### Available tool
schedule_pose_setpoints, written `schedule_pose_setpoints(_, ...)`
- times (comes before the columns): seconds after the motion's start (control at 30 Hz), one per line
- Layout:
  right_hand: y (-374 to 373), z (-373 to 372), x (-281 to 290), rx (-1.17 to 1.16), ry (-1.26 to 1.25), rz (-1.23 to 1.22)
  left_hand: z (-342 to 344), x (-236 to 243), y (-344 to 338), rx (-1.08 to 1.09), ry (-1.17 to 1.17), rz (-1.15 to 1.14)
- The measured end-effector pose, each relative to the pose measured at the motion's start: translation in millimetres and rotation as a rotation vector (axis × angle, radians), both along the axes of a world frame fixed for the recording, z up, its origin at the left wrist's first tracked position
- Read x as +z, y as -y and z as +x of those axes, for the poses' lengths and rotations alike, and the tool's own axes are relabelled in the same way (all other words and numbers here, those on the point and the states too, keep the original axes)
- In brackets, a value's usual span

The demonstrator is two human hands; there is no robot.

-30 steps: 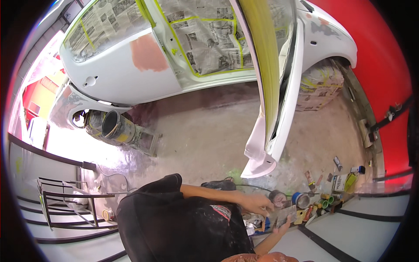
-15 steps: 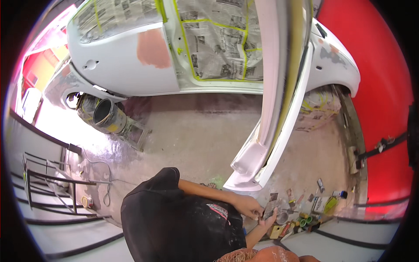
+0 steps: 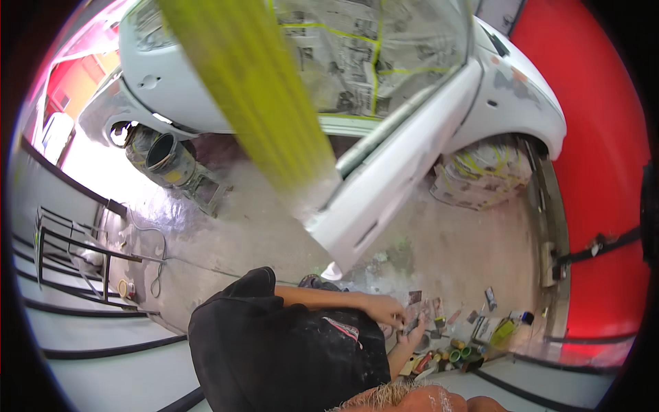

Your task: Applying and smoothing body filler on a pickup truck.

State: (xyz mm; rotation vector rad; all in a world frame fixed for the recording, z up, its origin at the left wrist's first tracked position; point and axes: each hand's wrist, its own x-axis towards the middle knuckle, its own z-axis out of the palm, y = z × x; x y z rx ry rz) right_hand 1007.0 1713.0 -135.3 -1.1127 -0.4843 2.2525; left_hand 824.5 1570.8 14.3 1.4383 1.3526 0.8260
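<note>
The grey piece [image 3: 412, 323] lies just right of the half-curled left hand [image 3: 387, 310], hold unclear; the right hand [image 3: 414, 335] apparently grips its near side.

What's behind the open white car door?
Past the open white car door, newspaper masking and part of a wrapped wheel show. Whatever lies directly behind the door is covered, so I can't tell.

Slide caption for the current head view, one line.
Left hand and right hand close together by scattered items, before a white, paper-masked car with one door open.
</note>
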Motion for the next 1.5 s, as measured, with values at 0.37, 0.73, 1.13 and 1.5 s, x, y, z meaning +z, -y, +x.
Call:
schedule_pose_setpoints(0.37, -32, 107, -29, -0.205, 0.077, -0.224, -26, -155, -69, -0.106, -0.347, -0.405)
schedule_pose_setpoints(0.73, -85, 94, -59, -0.501, 0.248, -0.328, -71, -259, -211, 0.324, 0.259, -0.886)
schedule_pose_setpoints(1.13, -269, -42, -20, -0.551, 0.291, -0.344, -144, -288, -385, 0.193, 0.175, -0.747)
schedule_pose_setpoints(1.5, -336, -54, -44, -0.557, 0.348, -0.232, -130, -246, -447, -0.743, -0.235, -0.616)
